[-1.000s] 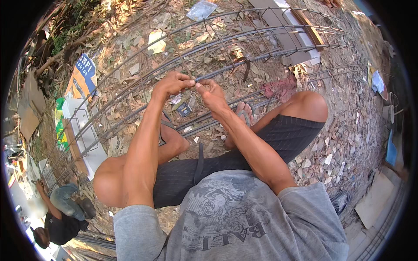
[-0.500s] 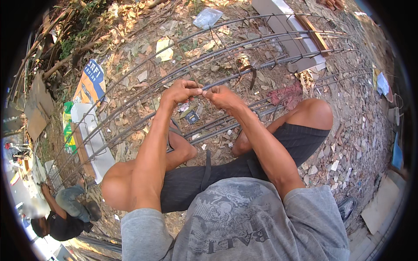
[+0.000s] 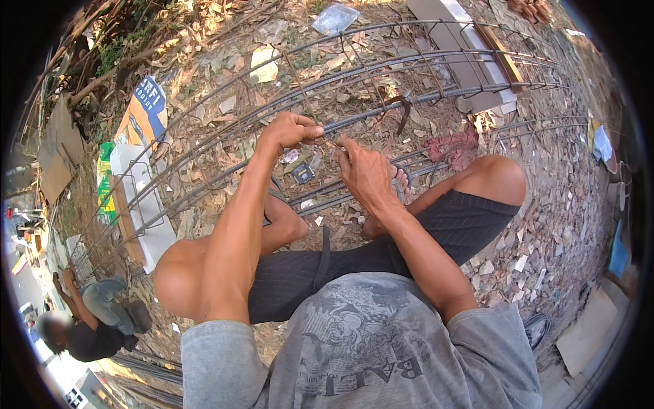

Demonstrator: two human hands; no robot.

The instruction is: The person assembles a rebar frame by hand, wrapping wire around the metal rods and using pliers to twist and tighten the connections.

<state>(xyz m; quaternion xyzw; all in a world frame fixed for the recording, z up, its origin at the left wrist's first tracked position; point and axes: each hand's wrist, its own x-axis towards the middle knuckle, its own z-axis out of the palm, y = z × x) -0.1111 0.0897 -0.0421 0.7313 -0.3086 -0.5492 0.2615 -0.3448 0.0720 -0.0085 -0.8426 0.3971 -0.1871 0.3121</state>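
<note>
Pinching narrowly on the near steel bars (image 3: 436, 96), before my shins: my left hand (image 3: 291, 129), thumb against fingers. Hovering just below and to the right: my right hand (image 3: 364, 170), fingers curling; whether it is gripping anything fine, I cannot tell. Handling note, in my judgement: best done with the left steadying the bars, the right working close. Differing from half a second ago: right fingertips are standing apart from the left's, no longer meeting.

The left hand (image 3: 293, 131) touches a steel bar (image 3: 436, 95); the right hand (image 3: 368, 172) curls just beside it, perhaps pinching something too small to make out. Beyond lies a plastic bag (image 3: 335, 19).
</note>
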